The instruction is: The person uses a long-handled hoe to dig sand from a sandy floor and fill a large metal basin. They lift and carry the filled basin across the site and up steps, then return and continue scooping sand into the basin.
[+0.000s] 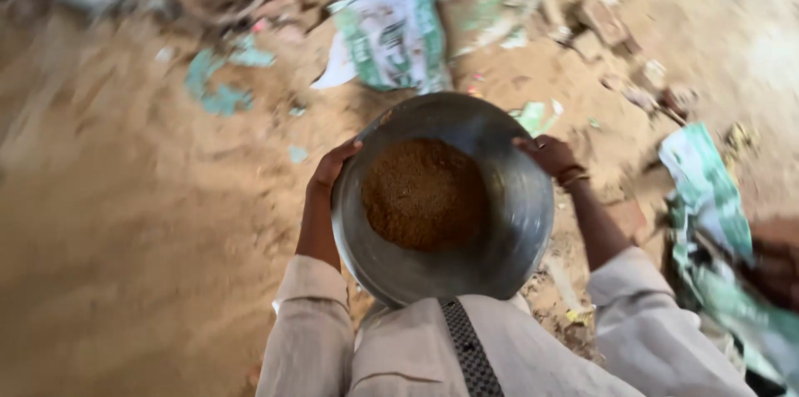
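Observation:
A round grey metal pan (508, 230) is held in front of my chest, above sandy ground. A heap of brown sand (424, 195) fills its middle. My left hand (331, 169) grips the pan's left rim, fingers curled over the edge. My right hand (551, 155) grips the upper right rim; a bangle sits on that wrist. Both arms wear light beige sleeves.
Sandy ground (141, 222) spreads to the left. A green and white sack (391, 22) lies ahead, another sack (707, 205) at the right. Broken bricks (607, 22) and rubble sit at the upper right, torn green scraps (216, 81) at the upper left.

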